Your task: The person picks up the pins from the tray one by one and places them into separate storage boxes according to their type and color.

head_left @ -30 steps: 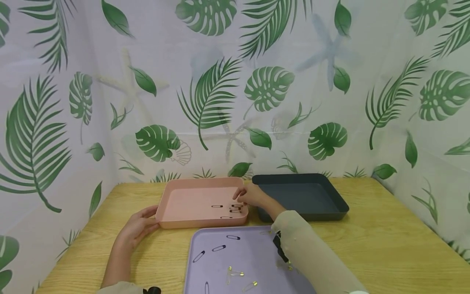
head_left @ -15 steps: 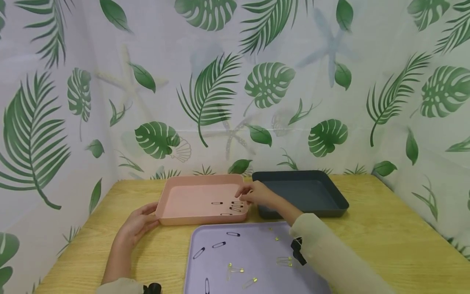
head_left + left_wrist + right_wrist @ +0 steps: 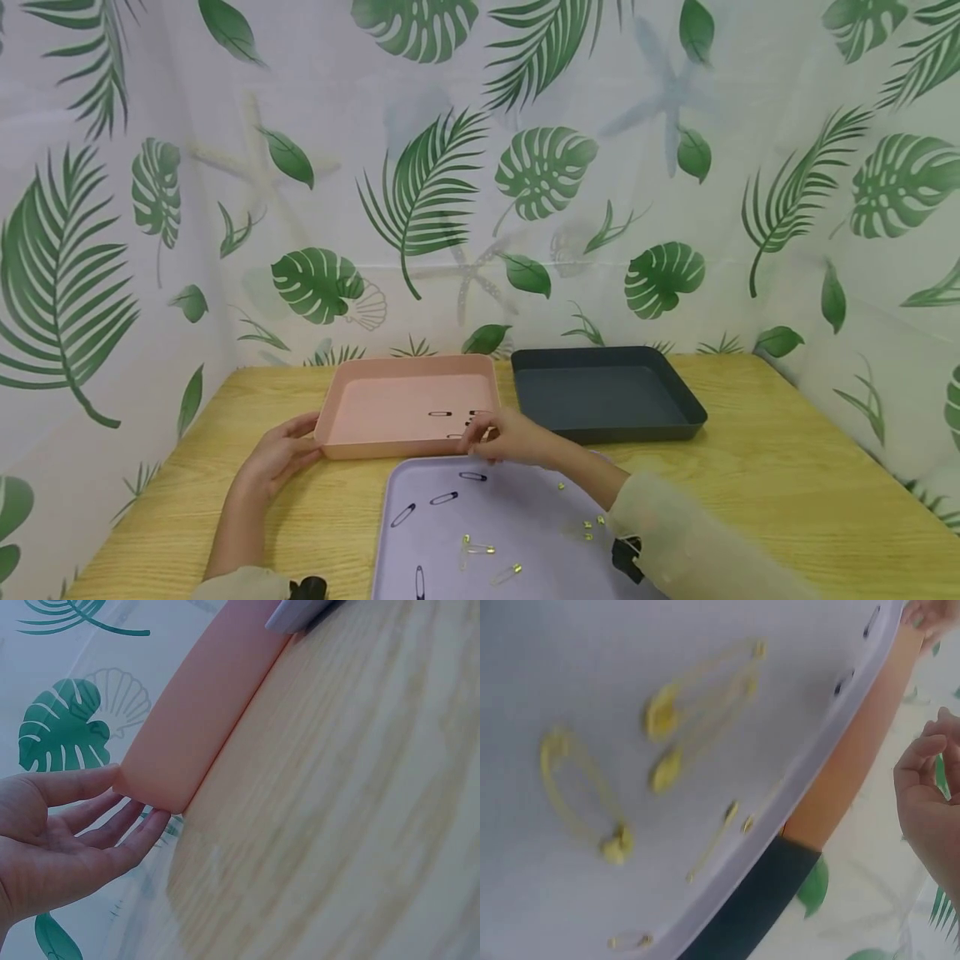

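Observation:
My left hand [image 3: 273, 458] touches the left front corner of the pink tray [image 3: 367, 451], its fingers fairly straight along the side; in the left wrist view the fingertips meet the tray's end. Several black safety pins [image 3: 440, 414] lie in the right part of that tray, some hidden behind my right hand [image 3: 513, 437]. This hand hovers over the far edge of the lilac tray [image 3: 540, 542], fingers loosely bent, with nothing visible in them. Below it lie black safety pins [image 3: 472, 477] to the left and gold safety pins [image 3: 615, 847], several of each.
A dark grey-blue tray [image 3: 600, 396] stands at the back, right of the pink one. All three trays are on a wooden table [image 3: 765, 483]. A leaf-printed cloth [image 3: 480, 208] walls off the back and sides.
My right hand has come from above the right end of the pink tray toward me, down to the lilac tray's far edge. The left hand keeps its place at the pink tray's corner.

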